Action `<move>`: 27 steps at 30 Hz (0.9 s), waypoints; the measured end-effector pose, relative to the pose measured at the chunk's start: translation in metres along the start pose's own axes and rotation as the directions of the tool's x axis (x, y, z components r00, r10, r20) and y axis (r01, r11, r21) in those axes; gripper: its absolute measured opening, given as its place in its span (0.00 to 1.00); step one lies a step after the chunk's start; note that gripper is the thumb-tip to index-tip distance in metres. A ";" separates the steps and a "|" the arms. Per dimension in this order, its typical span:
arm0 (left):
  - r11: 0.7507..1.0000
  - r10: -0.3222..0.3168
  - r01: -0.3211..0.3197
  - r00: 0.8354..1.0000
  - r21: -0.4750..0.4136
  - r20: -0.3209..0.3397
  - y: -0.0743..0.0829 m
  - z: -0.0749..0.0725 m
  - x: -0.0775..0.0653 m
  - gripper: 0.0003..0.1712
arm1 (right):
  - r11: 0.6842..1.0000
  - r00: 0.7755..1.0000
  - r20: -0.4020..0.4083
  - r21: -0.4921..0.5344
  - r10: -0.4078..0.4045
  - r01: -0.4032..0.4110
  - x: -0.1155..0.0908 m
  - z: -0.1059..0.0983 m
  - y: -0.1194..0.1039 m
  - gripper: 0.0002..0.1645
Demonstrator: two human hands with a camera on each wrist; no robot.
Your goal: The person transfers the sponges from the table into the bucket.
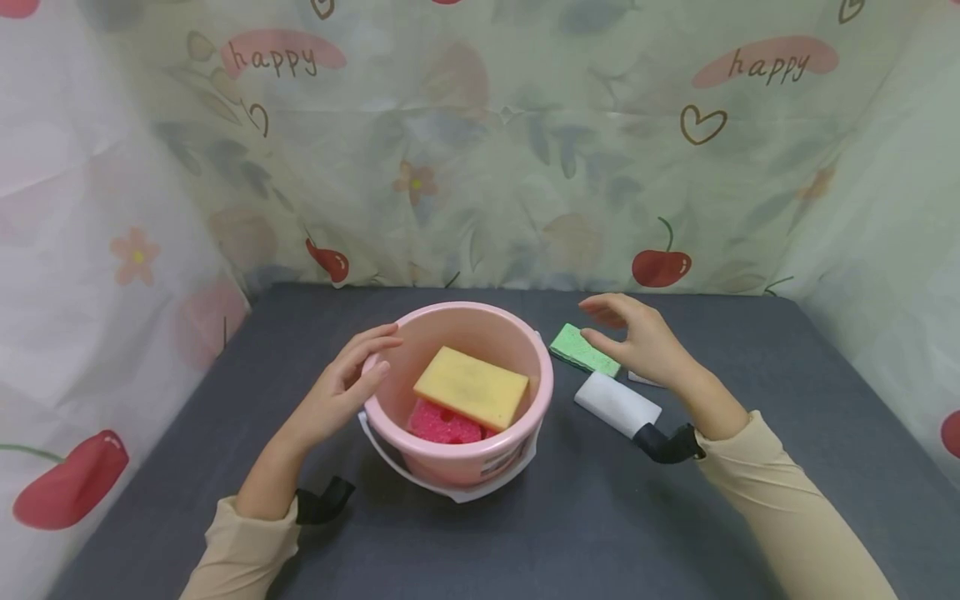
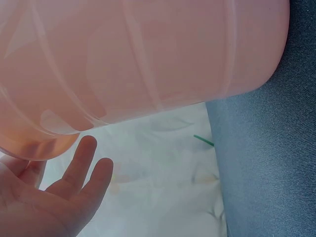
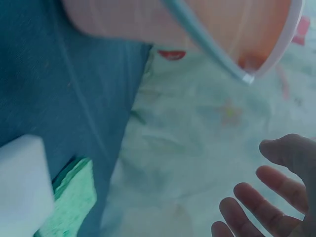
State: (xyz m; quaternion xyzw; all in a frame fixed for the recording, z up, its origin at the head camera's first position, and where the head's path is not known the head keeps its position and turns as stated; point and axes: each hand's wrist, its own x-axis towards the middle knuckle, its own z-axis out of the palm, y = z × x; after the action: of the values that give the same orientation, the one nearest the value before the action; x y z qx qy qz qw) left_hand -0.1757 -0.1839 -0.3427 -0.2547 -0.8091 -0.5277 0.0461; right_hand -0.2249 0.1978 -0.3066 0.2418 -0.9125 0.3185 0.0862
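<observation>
A pink bucket stands on the dark table. Inside it a yellow sponge lies on top of a pink-red sponge. My left hand rests at the bucket's left rim, its thumb and a finger reaching over the edge, other fingers outside the wall in the left wrist view. To the right, my right hand hovers with fingers spread and nothing in it. Nearest to it, a green sponge lies on the table, partly behind the thumb. A white sponge block lies closer to me.
Another whitish piece is mostly hidden under the right forearm. The bucket's white handle hangs down at its front. Patterned cloth walls the table at the back and sides. Black mounts sit at both wrists.
</observation>
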 end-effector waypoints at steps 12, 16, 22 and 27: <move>1.000 0.005 -0.005 1.000 -0.011 -0.001 -0.001 0.000 0.000 0.20 | 0.989 0.987 0.057 -0.019 0.147 -0.146 0.005 0.001 0.045 0.27; 1.000 0.002 -0.002 1.000 -0.013 0.001 -0.003 0.000 0.000 0.20 | 0.981 0.979 0.066 -0.034 0.191 -0.189 0.002 0.001 0.060 0.29; 1.000 -0.001 0.001 1.000 -0.012 0.001 -0.001 0.000 0.000 0.20 | 0.962 0.960 0.064 -0.061 0.271 -0.267 -0.002 -0.002 0.076 0.32; 1.000 -0.006 0.006 1.000 -0.011 0.001 -0.001 0.000 0.000 0.21 | 0.939 0.940 0.058 -0.096 0.337 -0.331 -0.006 0.000 0.088 0.36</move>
State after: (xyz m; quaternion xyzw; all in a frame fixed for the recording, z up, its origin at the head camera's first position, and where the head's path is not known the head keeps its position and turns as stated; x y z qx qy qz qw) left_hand -0.1760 -0.1843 -0.3435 -0.2526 -0.8069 -0.5322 0.0429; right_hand -0.2633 0.2602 -0.3558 0.0912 -0.9555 0.2804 0.0074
